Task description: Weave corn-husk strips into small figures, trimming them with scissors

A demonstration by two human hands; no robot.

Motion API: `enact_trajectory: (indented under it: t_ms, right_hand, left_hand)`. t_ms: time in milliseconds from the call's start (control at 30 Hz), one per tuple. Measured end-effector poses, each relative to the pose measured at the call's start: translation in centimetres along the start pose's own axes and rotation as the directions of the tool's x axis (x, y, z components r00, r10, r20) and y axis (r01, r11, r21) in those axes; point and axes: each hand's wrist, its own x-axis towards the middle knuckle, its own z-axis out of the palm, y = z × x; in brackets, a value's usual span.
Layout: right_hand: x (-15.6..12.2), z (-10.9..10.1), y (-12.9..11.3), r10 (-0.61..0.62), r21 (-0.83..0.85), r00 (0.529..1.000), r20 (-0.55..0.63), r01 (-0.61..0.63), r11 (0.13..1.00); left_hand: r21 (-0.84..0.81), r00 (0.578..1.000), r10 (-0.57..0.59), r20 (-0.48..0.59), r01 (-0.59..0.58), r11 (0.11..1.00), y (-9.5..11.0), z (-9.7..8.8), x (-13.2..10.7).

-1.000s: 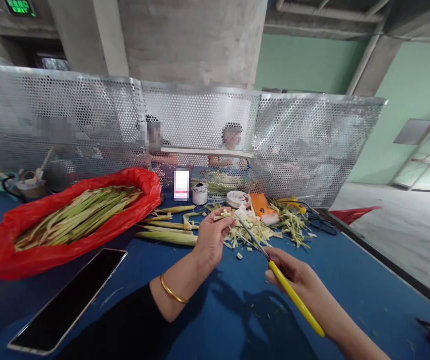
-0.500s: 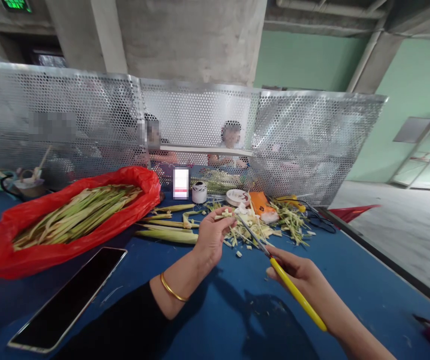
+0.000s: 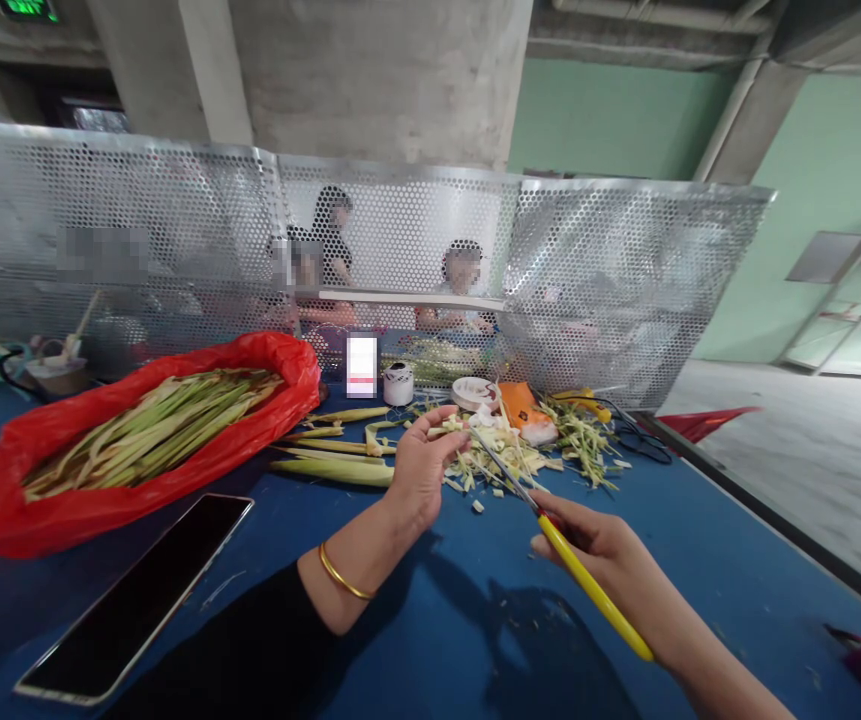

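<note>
Left side: red bag, long leaves inside. Left hand pinches a small pale plant piece above the table, by the tip of the scissors; likely light, soft, crushable: fingertip hold, clear of blades. Scissors probably stiff; right hand grips the yellow handle, correct spot.

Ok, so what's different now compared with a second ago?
A person in dark clothing has come into view behind the perforated screen. I see nothing newly taken hold of or let go: the left hand still holds a pale plant piece, the right hand the yellow-handled scissors. The red bag and black-screened phone stayed put.
</note>
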Motion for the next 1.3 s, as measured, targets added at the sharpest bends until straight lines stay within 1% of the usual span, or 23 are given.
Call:
enact_trajectory:
  t_ms: [233, 567, 833, 1033, 1233, 1300]
  right_hand:
    - [0.0, 0.3, -0.3, 0.019, 0.042, 1.000, -0.011, -0.018, 0.999]
    - [-0.1, 0.4, -0.7, 0.062, 0.085, 0.997, 0.041, -0.065, 0.994]
    - [-0.3, 0.4, -1.2, 0.022, 0.059, 0.998, 0.054, -0.025, 0.998]
    - [-0.3, 0.3, -1.7, 0.030, 0.063, 0.996, 0.083, -0.035, 0.997]
    - [-0.3, 0.2, -1.4, -0.022, 0.037, 0.999, 0.044, 0.020, 0.999]
    - [-0.3, 0.3, -1.4, -0.020, 0.048, 0.999, 0.031, 0.019, 0.999]
  left_hand:
    - [-0.011, 1.000, -0.008, 0.015, 0.008, 1.000, 0.1, 0.0, 0.2]
    - [-0.020, 1.000, -0.022, 0.014, 0.022, 1.000, 0.2, 0.0, 0.2]
    - [-0.015, 1.000, -0.020, 0.008, 0.020, 1.000, 0.3, 0.1, 0.2]
    - [-0.011, 1.000, -0.024, 0.004, 0.024, 1.000, 0.2, -0.1, 0.2]
    - [-0.011, 1.000, -0.020, 0.003, 0.020, 1.000, 0.2, -0.1, 0.3]
    - [-0.013, 1.000, -0.015, 0.004, 0.015, 1.000, 0.1, -0.1, 0.3]
